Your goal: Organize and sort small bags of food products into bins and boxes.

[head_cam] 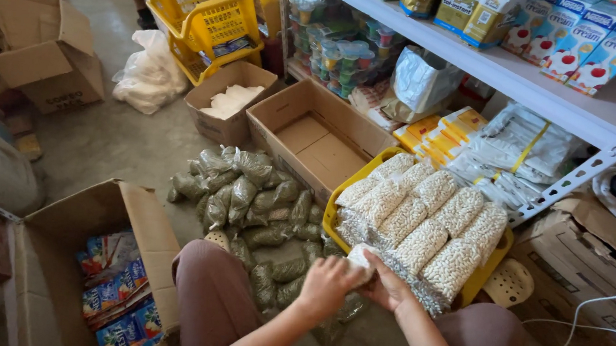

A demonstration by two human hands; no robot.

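two hands meet low in the view over one small clear plastic bag of pale white beans (pixel 360 258). going left to right: open brown cardboard box (pixel 61 234) at the left knee, foil packets in blue and red lying flat inside, stacked so they fill the floor of it. heap of small clear bags of green-grey seeds (pixel 255 198) loose on the concrete floor, piled anyhow, within arm's reach of the seated person. left hand (pixel 326 284) closes over the near side of the white-bean bag, fingers curled round it. right hand (pixel 387 285) pinches the bag's far end, thumb on top; bag pressed between the two, just off the near corner of the yellow plastic crate (pixel 494 272). the bag's long axis seems to run left to right across the hands, though most of it is covered. crate bags lie in rows, long axes slanting away toward the upper right, packed side by side so they sit flat. empty cardboard box (pixel 311 133) behind, mouth up.
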